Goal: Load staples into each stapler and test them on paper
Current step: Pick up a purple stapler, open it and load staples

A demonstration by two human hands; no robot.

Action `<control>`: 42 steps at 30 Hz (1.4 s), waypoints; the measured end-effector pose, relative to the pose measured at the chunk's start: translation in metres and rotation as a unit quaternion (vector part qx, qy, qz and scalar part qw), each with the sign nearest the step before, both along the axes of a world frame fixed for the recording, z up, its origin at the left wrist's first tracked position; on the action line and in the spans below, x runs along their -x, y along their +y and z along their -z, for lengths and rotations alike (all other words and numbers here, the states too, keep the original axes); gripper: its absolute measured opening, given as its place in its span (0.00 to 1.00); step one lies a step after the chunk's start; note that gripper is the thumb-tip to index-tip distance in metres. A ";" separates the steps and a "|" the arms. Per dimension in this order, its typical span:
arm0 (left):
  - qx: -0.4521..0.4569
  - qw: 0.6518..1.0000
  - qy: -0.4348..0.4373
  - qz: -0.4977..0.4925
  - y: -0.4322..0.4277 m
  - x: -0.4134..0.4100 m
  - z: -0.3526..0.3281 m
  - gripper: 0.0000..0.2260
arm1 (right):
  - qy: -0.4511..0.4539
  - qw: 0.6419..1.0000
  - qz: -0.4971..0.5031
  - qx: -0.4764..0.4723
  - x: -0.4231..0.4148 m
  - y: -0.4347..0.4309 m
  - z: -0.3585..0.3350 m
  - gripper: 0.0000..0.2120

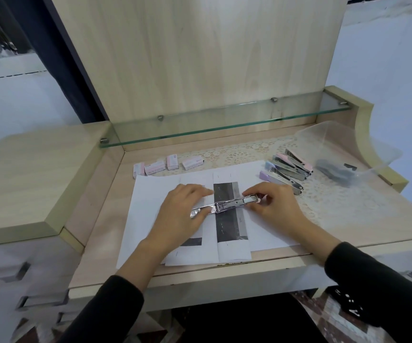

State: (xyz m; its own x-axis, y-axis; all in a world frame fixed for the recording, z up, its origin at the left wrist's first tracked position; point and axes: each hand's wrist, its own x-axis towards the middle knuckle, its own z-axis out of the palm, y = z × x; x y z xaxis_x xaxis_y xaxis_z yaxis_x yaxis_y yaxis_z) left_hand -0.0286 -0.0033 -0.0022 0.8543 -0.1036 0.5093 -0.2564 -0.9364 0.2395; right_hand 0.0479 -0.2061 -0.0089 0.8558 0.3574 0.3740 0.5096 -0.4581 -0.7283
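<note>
Stapler [224,205], head view: it is seen opened out flat and lying across paper [148,219], between both hands. Left hand [182,211] is laid over its left end, fingers straight and pressed together. Right hand [274,206] is curled, with the right end of the stapler pinched by thumb and forefinger. Metal body is judged stiff, light, slick and hinged, so it is best held by the side rails near the hinge. Thin paper is expected to slide or crease easily. 4 staple boxes [167,165] and spare staplers [289,169] are parked behind.
</note>
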 end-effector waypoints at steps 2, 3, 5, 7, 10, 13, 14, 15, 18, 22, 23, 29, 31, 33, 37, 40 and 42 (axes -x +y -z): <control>-0.060 0.997 0.008 0.048 -0.009 -0.006 -0.001 0.15 | -0.014 1.000 -0.006 -0.002 -0.001 0.001 0.001 0.08; -0.086 0.994 0.013 0.071 -0.013 -0.010 -0.001 0.16 | -0.021 1.000 -0.009 -0.005 -0.002 0.002 0.002 0.08; -0.128 0.985 0.016 0.113 -0.020 -0.017 -0.001 0.18 | -0.019 1.000 -0.015 -0.013 -0.004 0.001 0.003 0.08; -0.162 0.976 0.005 0.143 -0.022 -0.023 0.000 0.19 | -0.010 1.000 -0.020 -0.015 -0.005 -0.001 0.003 0.08; -0.190 0.969 -0.004 0.159 -0.020 -0.028 0.000 0.22 | -0.026 0.999 -0.022 -0.008 -0.005 -0.001 0.005 0.07; -0.191 0.968 0.011 0.164 -0.020 -0.027 -0.001 0.24 | -0.042 0.999 -0.027 -0.004 -0.006 -0.001 0.006 0.06; -0.186 0.969 0.016 0.165 -0.020 -0.027 -0.001 0.24 | -0.042 0.999 -0.027 -0.006 -0.007 -0.001 0.006 0.06; -0.177 0.970 0.022 0.165 -0.020 -0.027 0.000 0.24 | -0.042 0.999 -0.028 -0.008 -0.007 -0.001 0.006 0.06; -0.146 0.975 0.032 0.166 -0.018 -0.028 0.001 0.22 | -0.042 0.999 -0.024 -0.004 -0.006 0.000 0.006 0.06; -0.140 0.976 0.033 0.164 -0.018 -0.027 0.001 0.21 | -0.042 0.999 -0.024 -0.007 -0.006 0.000 0.006 0.06; -0.141 0.976 0.029 0.162 -0.018 -0.027 0.001 0.21 | -0.044 0.999 -0.025 -0.009 -0.006 0.000 0.006 0.06; -0.134 0.977 0.016 0.163 -0.020 -0.024 -0.002 0.19 | -0.049 0.999 -0.019 -0.016 -0.005 0.001 0.007 0.06; -0.139 0.977 0.019 0.162 -0.021 -0.025 -0.005 0.18 | -0.051 0.998 -0.015 -0.019 -0.005 0.001 0.007 0.05; -0.141 0.977 0.034 0.159 -0.021 -0.025 -0.006 0.16 | -0.049 0.998 -0.015 -0.020 -0.004 0.001 0.007 0.05; -0.123 0.978 0.082 0.146 -0.023 -0.027 -0.011 0.15 | -0.042 0.999 -0.020 -0.024 -0.004 0.001 0.005 0.05; -0.133 0.977 0.088 0.141 -0.025 -0.028 -0.013 0.13 | -0.032 0.999 -0.024 -0.022 -0.004 0.001 0.006 0.05; -0.136 0.976 0.092 0.143 -0.027 -0.028 -0.014 0.12 | -0.028 0.999 -0.024 -0.021 -0.005 0.000 0.006 0.05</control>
